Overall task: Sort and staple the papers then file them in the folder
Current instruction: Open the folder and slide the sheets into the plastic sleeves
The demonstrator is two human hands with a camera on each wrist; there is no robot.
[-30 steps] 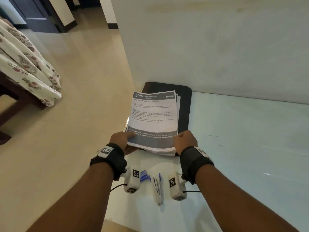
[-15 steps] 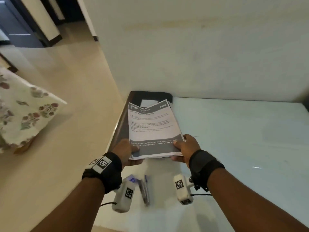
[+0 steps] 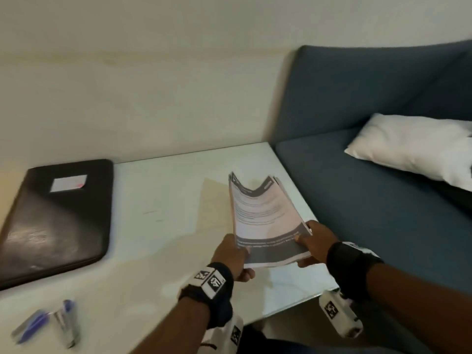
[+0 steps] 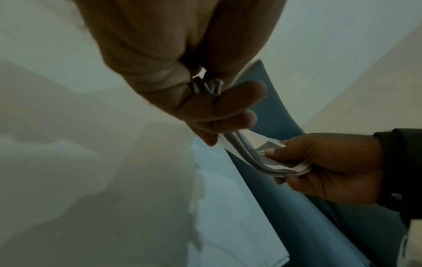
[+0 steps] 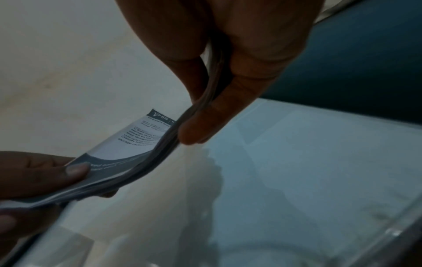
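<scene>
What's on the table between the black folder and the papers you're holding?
Nothing: in the head view only bare table lies between the folder and the papers.

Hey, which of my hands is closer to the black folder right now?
Left. Your left hand grips the near left corner of the paper stack, on the side toward the black folder; your right hand holds the stack's right corner, farther off by the blue sofa.
</scene>
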